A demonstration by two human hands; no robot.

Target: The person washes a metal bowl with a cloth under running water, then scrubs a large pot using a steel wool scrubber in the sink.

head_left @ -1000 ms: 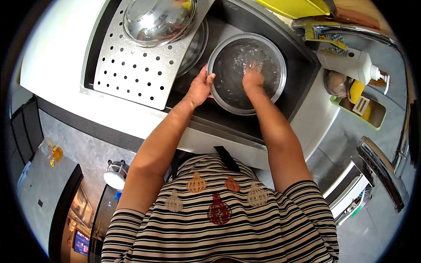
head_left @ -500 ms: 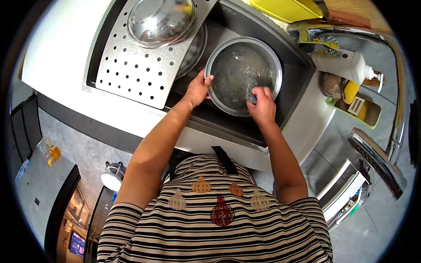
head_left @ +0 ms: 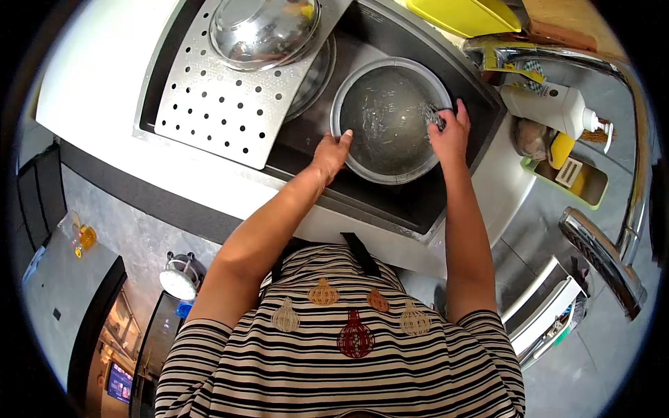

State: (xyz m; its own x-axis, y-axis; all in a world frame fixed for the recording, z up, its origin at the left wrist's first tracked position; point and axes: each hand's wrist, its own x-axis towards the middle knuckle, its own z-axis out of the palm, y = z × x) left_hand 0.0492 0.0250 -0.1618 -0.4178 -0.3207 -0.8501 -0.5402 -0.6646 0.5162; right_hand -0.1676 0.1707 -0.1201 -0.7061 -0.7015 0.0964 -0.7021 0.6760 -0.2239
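Observation:
A round metal pot (head_left: 390,179) sits in the dark sink (head_left: 373,31), with cloudy water and some bubbles inside. My left hand (head_left: 331,157) grips its rim at the near left, thumb over the edge and the other fingers mostly hidden. At the pot's right side, my right hand (head_left: 451,136) pinches a grey wire scrubber (head_left: 432,114) against the inner wall, its outer fingers raised past the rim. Left of the pot, another round metal vessel (head_left: 315,83) lies partly hidden under a perforated metal drain tray (head_left: 226,115).
An upturned shiny bowl (head_left: 266,31) rests on the drain tray. To the right stand a white pump bottle (head_left: 550,110), a green-rimmed caddy (head_left: 594,188) with sponges, and a chrome faucet (head_left: 603,261). A yellow container (head_left: 467,15) is behind the sink.
My right hand has moved the scrubber from the pot's near inner side to its right inner wall. My left hand has shifted slightly along the rim toward me.

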